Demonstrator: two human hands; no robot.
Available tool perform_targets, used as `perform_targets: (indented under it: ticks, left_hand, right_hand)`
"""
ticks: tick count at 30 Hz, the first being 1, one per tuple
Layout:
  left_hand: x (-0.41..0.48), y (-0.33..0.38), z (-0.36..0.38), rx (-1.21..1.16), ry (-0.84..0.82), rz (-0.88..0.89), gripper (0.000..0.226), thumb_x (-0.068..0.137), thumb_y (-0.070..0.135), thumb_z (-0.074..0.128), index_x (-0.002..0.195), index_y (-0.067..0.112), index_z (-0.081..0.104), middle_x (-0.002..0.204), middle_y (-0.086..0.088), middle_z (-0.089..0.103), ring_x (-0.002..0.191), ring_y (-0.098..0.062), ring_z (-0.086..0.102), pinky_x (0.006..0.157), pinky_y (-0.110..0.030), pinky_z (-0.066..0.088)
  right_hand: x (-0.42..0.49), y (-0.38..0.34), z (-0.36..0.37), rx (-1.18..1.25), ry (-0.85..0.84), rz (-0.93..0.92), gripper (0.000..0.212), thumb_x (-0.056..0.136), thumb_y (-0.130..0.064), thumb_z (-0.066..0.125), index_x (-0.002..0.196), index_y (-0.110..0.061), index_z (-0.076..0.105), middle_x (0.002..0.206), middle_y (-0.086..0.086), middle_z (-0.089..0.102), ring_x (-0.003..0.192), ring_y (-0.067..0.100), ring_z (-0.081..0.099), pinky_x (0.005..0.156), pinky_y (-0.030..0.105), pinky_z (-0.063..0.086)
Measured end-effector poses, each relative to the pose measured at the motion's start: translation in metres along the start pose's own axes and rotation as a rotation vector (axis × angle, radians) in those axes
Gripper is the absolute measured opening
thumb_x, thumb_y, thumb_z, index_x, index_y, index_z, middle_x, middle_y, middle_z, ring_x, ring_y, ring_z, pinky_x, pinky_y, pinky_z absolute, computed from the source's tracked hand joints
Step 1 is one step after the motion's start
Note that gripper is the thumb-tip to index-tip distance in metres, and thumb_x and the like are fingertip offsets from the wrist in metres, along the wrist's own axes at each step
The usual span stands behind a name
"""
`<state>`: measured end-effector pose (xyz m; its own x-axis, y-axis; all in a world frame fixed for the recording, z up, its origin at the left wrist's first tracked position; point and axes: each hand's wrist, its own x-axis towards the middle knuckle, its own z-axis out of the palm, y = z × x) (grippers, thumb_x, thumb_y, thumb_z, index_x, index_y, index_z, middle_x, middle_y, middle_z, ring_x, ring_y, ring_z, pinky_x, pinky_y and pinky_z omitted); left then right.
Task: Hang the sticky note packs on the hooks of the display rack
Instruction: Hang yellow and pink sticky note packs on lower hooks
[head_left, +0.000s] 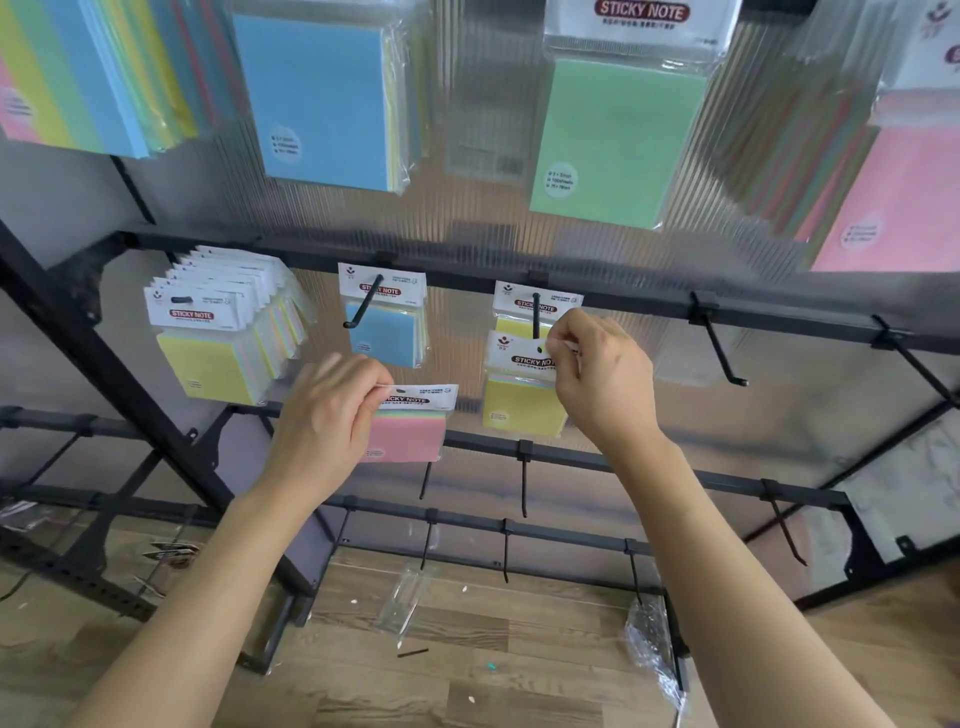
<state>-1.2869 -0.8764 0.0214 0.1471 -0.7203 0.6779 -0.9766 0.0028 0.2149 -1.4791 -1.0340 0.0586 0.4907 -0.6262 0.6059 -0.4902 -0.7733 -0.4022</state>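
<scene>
My right hand (597, 374) pinches the white header of a yellow sticky note pack (522, 405) right at the tip of a black hook (535, 314). Another yellow pack (519, 306) hangs further back on that same hook. My left hand (327, 415) holds a pink sticky note pack (410, 426) by its header, below the hook (362, 309) that carries a blue pack (387, 332). To the left, several yellow packs (218, 343) fill a third hook.
Bare black hooks (722, 343) stick out to the right and on the lower rails (524, 483). Large packs (618, 140) hang in the row above. Scraps of clear wrapping (652, 644) lie on the wooden floor below the rack frame (104, 364).
</scene>
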Motion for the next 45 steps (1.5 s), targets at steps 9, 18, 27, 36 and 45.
perform_targets:
  ticks: [9,18,27,36,45]
  left_hand:
    - [0.005,-0.004,0.005,-0.020,0.031,0.006,0.011,0.091,0.014,0.041,0.080,0.015,0.043,0.071,0.001,0.050,0.069,-0.013,0.033,0.064,-0.032,0.029]
    - [0.005,-0.010,0.007,-0.019,0.024,-0.007,0.011,0.091,0.014,0.040,0.080,0.014,0.044,0.071,0.000,0.051,0.068,-0.013,0.033,0.062,-0.029,0.026]
    - [0.014,-0.004,0.007,0.000,0.002,0.027,0.016,0.090,0.014,0.040,0.077,0.011,0.048,0.070,0.000,0.052,0.068,-0.014,0.035,0.062,-0.025,0.018]
    - [0.020,0.001,0.010,-0.032,-0.032,0.023,0.024,0.092,0.019,0.037,0.076,0.009,0.051,0.072,0.004,0.050,0.068,-0.012,0.034,0.062,-0.025,0.020]
    - [0.023,0.007,0.011,-0.091,-0.043,0.080,0.019,0.092,0.019,0.038,0.077,0.012,0.048,0.071,0.002,0.050,0.068,-0.013,0.035,0.060,-0.027,0.023]
  right_hand:
    - [-0.001,0.002,0.000,0.035,-0.017,-0.022,0.008,0.084,-0.009,0.052,0.079,-0.009,0.057,0.075,0.003,0.063,0.070,0.025,0.054,0.057,0.029,0.037]
    - [0.001,0.013,0.010,0.017,-0.044,0.042,0.007,0.087,-0.010,0.057,0.082,-0.008,0.060,0.080,0.004,0.064,0.076,0.024,0.055,0.063,0.028,0.031]
    - [0.042,0.027,0.028,-0.117,0.075,0.049,0.007,0.080,-0.009,0.067,0.075,-0.005,0.065,0.073,0.007,0.066,0.072,0.027,0.057,0.059,0.027,0.030]
    - [0.057,0.033,0.034,-0.241,0.140,0.016,0.016,0.071,-0.011,0.075,0.069,-0.006,0.060,0.070,0.010,0.060,0.062,0.030,0.055,0.055,0.028,0.033]
    - [0.014,0.034,0.010,-0.306,-0.026,0.055,0.050,0.085,-0.019,0.064,0.132,-0.009,0.048,0.136,0.016,0.047,0.126,0.034,0.041,0.101,0.047,0.034]
